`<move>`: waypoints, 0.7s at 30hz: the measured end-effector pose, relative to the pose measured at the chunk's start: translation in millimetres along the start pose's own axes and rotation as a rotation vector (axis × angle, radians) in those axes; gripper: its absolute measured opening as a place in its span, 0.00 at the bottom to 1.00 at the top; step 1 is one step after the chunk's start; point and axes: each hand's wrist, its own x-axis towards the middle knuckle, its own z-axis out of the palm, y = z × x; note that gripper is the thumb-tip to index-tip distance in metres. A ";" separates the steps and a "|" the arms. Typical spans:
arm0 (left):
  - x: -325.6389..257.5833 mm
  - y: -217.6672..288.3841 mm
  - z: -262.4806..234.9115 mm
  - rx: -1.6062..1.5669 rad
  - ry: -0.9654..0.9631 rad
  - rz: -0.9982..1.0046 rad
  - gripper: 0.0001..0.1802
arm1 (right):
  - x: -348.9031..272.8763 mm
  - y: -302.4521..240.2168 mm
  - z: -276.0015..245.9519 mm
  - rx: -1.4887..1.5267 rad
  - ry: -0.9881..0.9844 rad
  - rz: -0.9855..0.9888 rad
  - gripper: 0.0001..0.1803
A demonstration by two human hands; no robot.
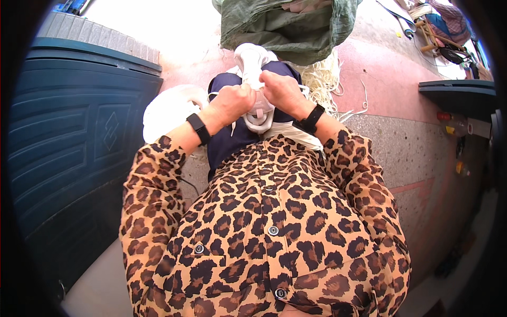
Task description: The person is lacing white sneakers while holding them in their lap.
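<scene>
A white sneaker [250, 57] with a pale pink heel tab rests on my lap between my knees, its toe pointing away from me. Over its lacing area, my left hand [235, 101] and my right hand [282, 94] are closed in fists close together. Each seems to grip the white shoelace [233, 128], a loose end of which hangs below my left hand. My fingertips and the eyelets between them are mostly hidden. Dark trousers [224, 145] cover my legs under the shoe.
A pile of cream-white laces [325, 79] lies on the floor right of my knees. Beyond my knees stands an open green woven sack [282, 31]. Something white and rounded [171, 113] is at my left, near a blue panelled door [79, 121]. Bottles [449, 117] are at far right.
</scene>
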 end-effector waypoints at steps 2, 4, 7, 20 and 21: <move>-13.8 -4.7 -8.5 0.062 0.082 0.030 0.01 | 2.1 -7.3 -2.9 0.028 0.004 -0.015 0.13; -25.6 -13.2 -16.5 0.114 0.050 0.059 0.02 | 4.8 -9.1 -10.0 0.031 0.045 0.281 0.15; -30.6 -12.4 -14.6 0.089 0.022 -0.033 0.02 | 3.2 -0.7 -22.6 0.097 0.025 0.435 0.15; -25.0 7.8 13.4 -0.406 0.039 -0.659 0.09 | -1.8 -46.9 12.1 0.304 -0.313 0.419 0.13; -24.5 9.0 17.8 -0.456 0.083 -0.681 0.06 | -1.8 -51.7 12.3 0.199 -0.288 0.433 0.12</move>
